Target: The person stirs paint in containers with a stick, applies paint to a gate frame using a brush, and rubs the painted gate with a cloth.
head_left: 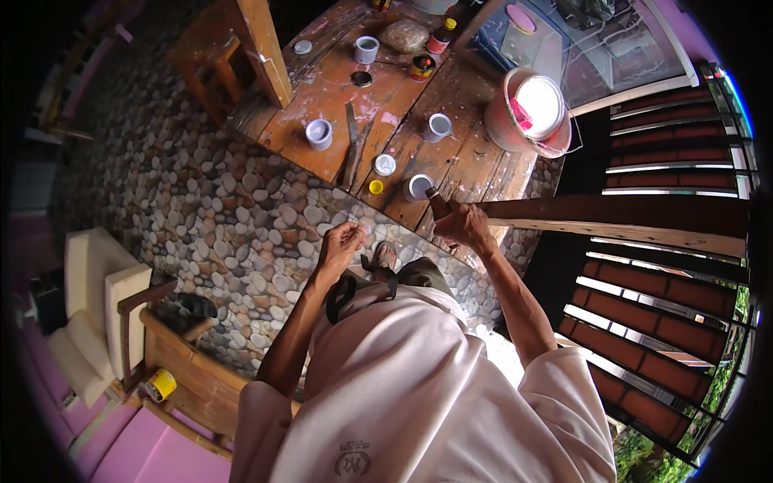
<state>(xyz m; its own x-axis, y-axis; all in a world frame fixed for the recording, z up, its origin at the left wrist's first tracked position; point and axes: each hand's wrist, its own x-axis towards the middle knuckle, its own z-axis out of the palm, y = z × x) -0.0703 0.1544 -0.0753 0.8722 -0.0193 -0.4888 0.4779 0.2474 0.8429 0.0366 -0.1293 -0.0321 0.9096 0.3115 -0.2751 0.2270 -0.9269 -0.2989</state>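
The brown bottle (436,201), probably stiff and slick, best held mid-body, is gripped by the right hand (465,227); the left hand (344,243) is curled, contents unclear.

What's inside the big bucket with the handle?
In the bucket there's something round and white, and something pink. They hide the bottom, so I can't see what's underneath.

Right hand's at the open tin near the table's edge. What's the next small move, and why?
I'd probably bring the left hand over to steady the tin: the dark bottle in the right hand reaches its rim, and no hand holds the tin. Whether the left fingers pinch something small is unclear, so check that first.
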